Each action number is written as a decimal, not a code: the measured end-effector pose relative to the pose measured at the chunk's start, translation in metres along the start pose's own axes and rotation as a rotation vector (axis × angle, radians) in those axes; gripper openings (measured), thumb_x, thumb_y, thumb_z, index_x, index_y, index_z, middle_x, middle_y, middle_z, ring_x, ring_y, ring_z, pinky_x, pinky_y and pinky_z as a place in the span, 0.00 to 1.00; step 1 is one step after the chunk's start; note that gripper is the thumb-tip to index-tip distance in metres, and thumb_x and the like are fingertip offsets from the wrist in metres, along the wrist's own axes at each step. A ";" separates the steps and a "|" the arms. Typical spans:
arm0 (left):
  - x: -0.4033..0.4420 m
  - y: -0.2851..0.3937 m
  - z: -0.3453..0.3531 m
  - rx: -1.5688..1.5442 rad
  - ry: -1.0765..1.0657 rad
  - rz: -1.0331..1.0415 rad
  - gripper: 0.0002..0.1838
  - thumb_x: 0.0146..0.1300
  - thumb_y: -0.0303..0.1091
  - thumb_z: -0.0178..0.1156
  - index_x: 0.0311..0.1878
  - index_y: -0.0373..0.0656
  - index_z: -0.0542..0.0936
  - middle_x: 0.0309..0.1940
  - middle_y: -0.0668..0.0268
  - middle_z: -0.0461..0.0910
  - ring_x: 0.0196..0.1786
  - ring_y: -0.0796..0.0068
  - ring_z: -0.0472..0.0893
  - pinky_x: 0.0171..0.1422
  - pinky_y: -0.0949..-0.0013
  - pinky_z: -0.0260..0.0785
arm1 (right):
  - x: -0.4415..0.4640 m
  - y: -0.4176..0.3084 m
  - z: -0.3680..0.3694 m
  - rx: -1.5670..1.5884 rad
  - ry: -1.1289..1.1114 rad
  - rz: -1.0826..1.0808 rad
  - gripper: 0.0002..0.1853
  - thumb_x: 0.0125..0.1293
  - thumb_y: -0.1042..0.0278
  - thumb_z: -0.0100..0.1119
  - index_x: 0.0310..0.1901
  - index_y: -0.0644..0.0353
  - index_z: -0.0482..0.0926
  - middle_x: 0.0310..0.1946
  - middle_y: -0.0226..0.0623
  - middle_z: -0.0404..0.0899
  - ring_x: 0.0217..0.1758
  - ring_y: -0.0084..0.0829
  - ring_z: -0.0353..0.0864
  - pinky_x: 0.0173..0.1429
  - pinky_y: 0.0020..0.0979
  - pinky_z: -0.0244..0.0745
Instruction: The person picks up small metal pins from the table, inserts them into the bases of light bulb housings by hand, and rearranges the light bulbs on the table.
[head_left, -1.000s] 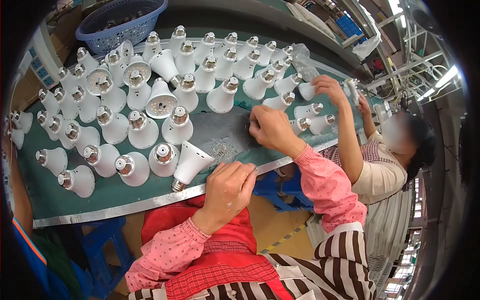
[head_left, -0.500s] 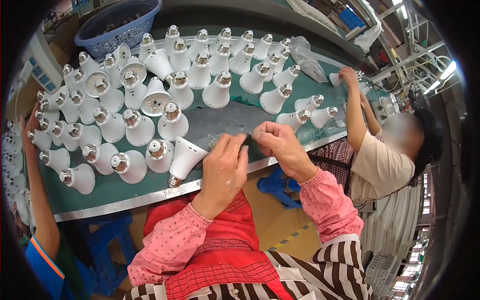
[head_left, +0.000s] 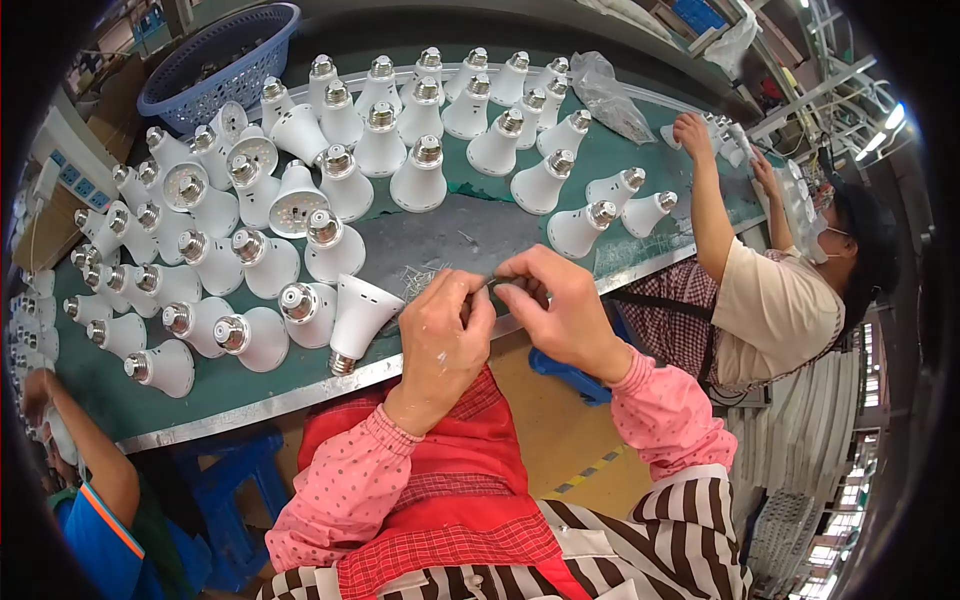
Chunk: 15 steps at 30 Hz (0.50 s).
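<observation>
My left hand [head_left: 444, 335] is closed at the table's front edge, its fingertips pinched on something small and dark that I cannot make out. Close beside it, my right hand [head_left: 562, 310] pinches at the same spot with thumb and forefinger. Just behind my left hand, small metal pins [head_left: 425, 279] lie in a pile on a dark grey mat [head_left: 440, 232]. A white bulb housing [head_left: 362, 315] lies tilted left of that hand, its metal cap toward the edge. Several more white bulbs [head_left: 419, 178] stand around the mat, caps up.
A blue basket [head_left: 220, 68] is at the back left. A clear plastic bag [head_left: 610, 97] lies at the back right. On the right a co-worker [head_left: 775, 300] reaches over the table; another person's arm [head_left: 95, 440] is at the left. Blue stools [head_left: 235, 500] are below.
My right hand has come from the mat to meet my left hand. The right co-worker's hands have moved farther along the table. The left person's arm has moved down, and the view has shifted slightly.
</observation>
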<state>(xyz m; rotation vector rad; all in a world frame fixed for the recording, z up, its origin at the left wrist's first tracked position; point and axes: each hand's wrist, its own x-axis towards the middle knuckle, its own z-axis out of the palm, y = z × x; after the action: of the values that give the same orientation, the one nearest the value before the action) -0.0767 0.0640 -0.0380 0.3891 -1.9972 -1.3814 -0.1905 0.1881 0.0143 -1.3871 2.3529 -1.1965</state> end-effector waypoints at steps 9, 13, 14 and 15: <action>0.003 0.015 -0.017 -0.360 -0.176 -0.392 0.03 0.69 0.22 0.65 0.38 0.33 0.82 0.27 0.75 0.81 0.29 0.91 0.76 0.32 0.78 0.69 | 0.001 0.003 -0.004 -0.183 0.001 -0.364 0.10 0.59 0.81 0.68 0.41 0.62 0.79 0.33 0.39 0.77 0.31 0.44 0.82 0.34 0.41 0.76; 0.002 0.015 -0.024 -0.324 -0.225 -0.340 0.03 0.67 0.22 0.65 0.35 0.35 0.81 0.27 0.77 0.78 0.29 0.93 0.73 0.32 0.80 0.66 | 0.001 -0.004 -0.007 -0.134 -0.047 -0.342 0.10 0.59 0.82 0.67 0.41 0.62 0.79 0.33 0.39 0.77 0.30 0.44 0.82 0.33 0.41 0.75; 0.002 0.015 -0.025 -0.320 -0.242 -0.336 0.04 0.66 0.22 0.65 0.34 0.35 0.81 0.27 0.78 0.78 0.29 0.94 0.72 0.32 0.80 0.65 | 0.002 -0.007 -0.008 -0.136 -0.067 -0.333 0.10 0.59 0.82 0.67 0.40 0.62 0.79 0.33 0.39 0.78 0.30 0.44 0.82 0.33 0.40 0.76; 0.002 0.016 -0.026 -0.318 -0.234 -0.324 0.04 0.65 0.22 0.65 0.33 0.36 0.80 0.26 0.78 0.77 0.29 0.94 0.71 0.32 0.81 0.64 | 0.002 -0.011 -0.009 -0.138 -0.086 -0.322 0.09 0.59 0.81 0.67 0.40 0.62 0.79 0.32 0.40 0.78 0.30 0.44 0.82 0.33 0.40 0.76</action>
<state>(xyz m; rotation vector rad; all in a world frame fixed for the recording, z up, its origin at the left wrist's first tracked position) -0.0588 0.0513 -0.0169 0.4338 -1.9060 -1.9940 -0.1893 0.1890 0.0285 -1.8803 2.2498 -1.0339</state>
